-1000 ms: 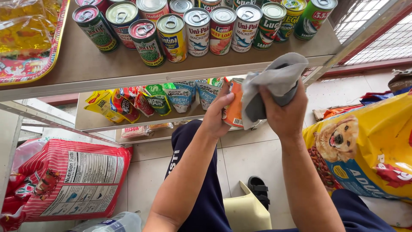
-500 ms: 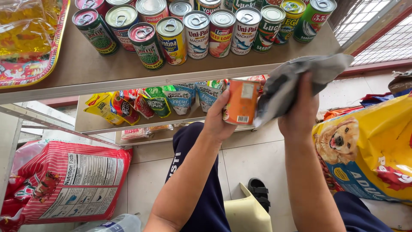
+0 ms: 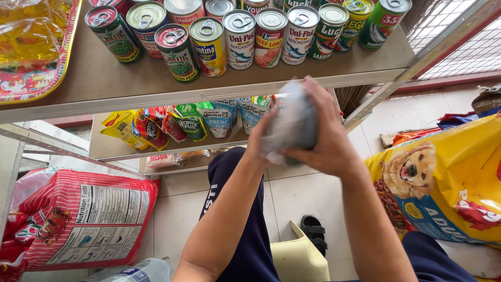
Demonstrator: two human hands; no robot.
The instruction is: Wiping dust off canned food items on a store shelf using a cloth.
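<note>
- Grey cloth, crumpled and blurred, is bunched between both hands in front of the upper shelf's edge, in the air above the tiled floor.
- Right hand is cupped over the cloth from the right, fingers curled across its top, forearm rising from the lower right.
- Left hand presses in from the left, mostly hidden behind the cloth; its fingers are clenched around the bundle, forearm coming up from below.
- Whatever lies inside the cloth is covered and cannot be told.
- Just below sit a pale yellow stool and a black sandal.
- To the sides lie a red feed sack and a yellow dog-food bag.
- Farther back, sachets stand on the lower shelf, and tin cans line the upper one.
</note>
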